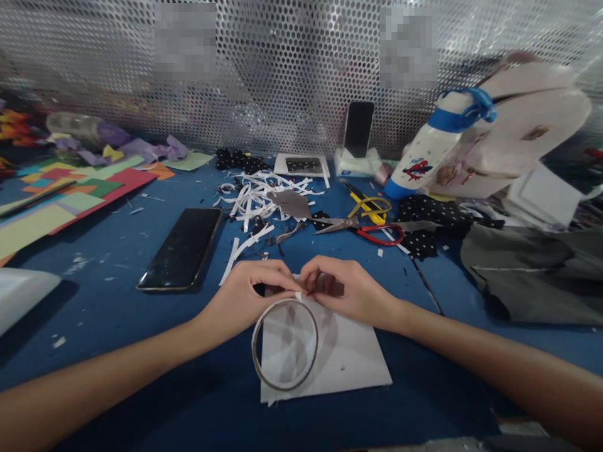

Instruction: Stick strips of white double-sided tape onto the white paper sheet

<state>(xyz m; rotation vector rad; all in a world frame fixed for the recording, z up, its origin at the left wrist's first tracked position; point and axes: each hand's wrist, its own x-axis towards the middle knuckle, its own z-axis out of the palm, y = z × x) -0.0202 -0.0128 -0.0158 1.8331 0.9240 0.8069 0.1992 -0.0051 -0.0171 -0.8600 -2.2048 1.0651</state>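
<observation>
A thin ring (255, 351), like a nearly used roll of tape, stands over a white sheet (355, 358) at the near middle of the blue table. My left hand (249, 292) pinches the ring's top edge, where a small white bit shows at the fingertips. Close against it, my right hand (351, 289) has its thumb and finger pressed together at the same spot, above the sheet's far edge. What the right fingertips hold is too small to make out.
Beyond my hands lie white paper strips (254, 198), red-handled scissors (381, 235) and a yellow cutter (374, 210). A black phone (183, 248) is at left, near coloured papers (94, 194). A bottle (428, 147), a pale bag (527, 125) and dark cloth (537, 270) occupy the right.
</observation>
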